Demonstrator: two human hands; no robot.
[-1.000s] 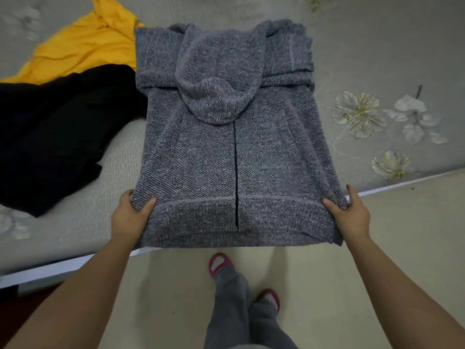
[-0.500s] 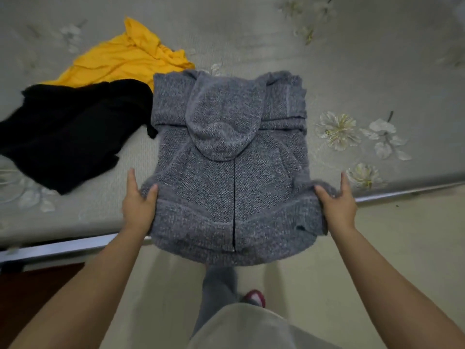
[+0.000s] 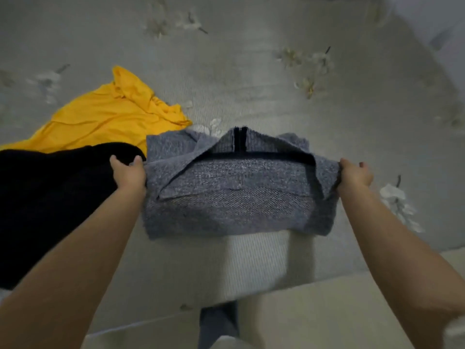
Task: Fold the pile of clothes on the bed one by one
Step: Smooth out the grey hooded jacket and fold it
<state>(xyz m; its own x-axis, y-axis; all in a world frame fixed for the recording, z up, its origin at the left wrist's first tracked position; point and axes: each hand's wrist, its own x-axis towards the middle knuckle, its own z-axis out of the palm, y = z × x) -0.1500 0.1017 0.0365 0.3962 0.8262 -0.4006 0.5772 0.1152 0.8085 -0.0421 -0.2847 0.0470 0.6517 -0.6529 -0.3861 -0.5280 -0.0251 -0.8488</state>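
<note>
- Both hands grip the grey hoodie [image 3: 226, 195], one at each side edge, arms stretched forward over the bed [image 3: 251, 71].
- Left hand [image 3: 129, 173]: fingers curled round the hoodie's left edge, thumb on top; it sits right against the black garment [image 3: 50, 197].
- Right hand [image 3: 353, 176]: fingers bunch the right edge, fabric gathered under the palm.
- Hoodie spans straight between the two hands, doubled over on itself; zipper line shows at the far middle, upper layer held slightly off the lower one.
- Its near edge lies on the bed, short of the mattress edge.
- Yellow garment [image 3: 108, 114] lies crumpled behind the black one, left of the hoodie, just beside its far left corner.
- Bed cover is grey with pale flower prints.
</note>
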